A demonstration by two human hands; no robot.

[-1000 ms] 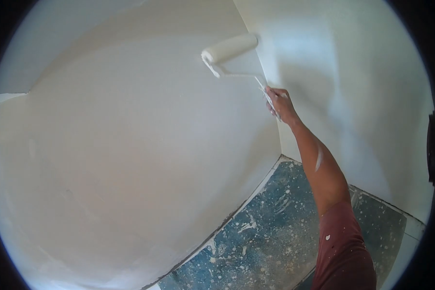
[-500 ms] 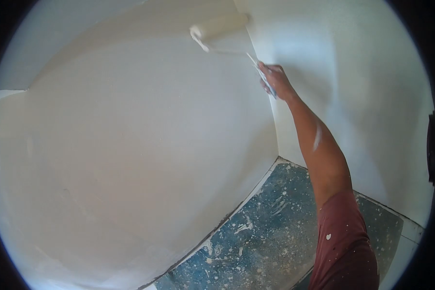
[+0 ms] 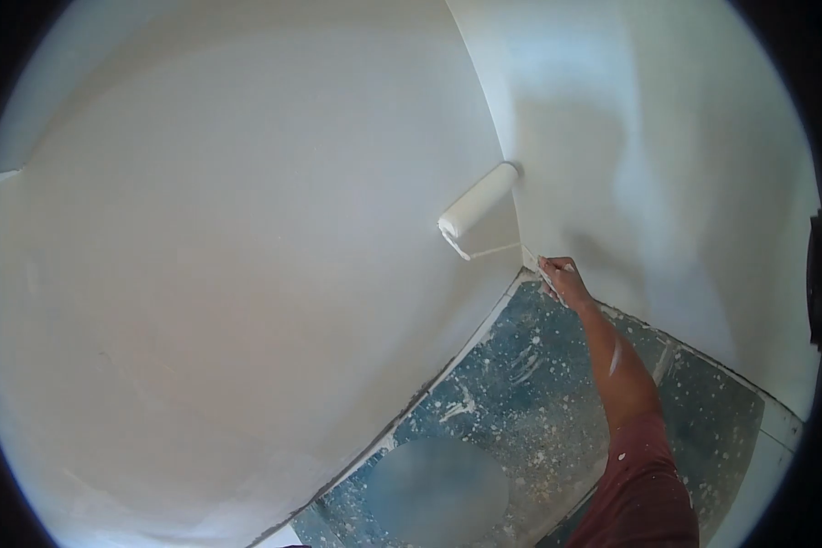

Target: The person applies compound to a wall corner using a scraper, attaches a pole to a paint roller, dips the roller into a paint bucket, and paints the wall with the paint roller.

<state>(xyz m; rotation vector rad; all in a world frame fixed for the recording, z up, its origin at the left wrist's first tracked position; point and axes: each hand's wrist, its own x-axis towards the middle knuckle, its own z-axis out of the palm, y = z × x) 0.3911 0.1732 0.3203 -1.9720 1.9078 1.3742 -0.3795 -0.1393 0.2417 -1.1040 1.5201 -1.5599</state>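
My right hand point(image 3: 564, 281) is closed round the handle of a paint roller, low down near the corner where two walls meet. The roller's white sleeve point(image 3: 479, 201) lies slantwise at the left wall point(image 3: 274, 256), its upper end at the corner line. A thin, paint-coated wire frame joins the sleeve to the handle. White paint marks my forearm, and specks dot the dark red sleeve of my shirt. My left hand does not show.
Paint-spattered blue-green floor covering point(image 3: 557, 393) lies along the foot of the walls. The right wall point(image 3: 685, 183) carries soft shadows. A dark object point(image 3: 815, 281) stands at the far right edge. A blurred round patch overlies the lower floor.
The roller and my right hand first rose along the corner, then came down well below where they started. The sleeve now slants more steeply. A blurred round patch has appeared over the floor.
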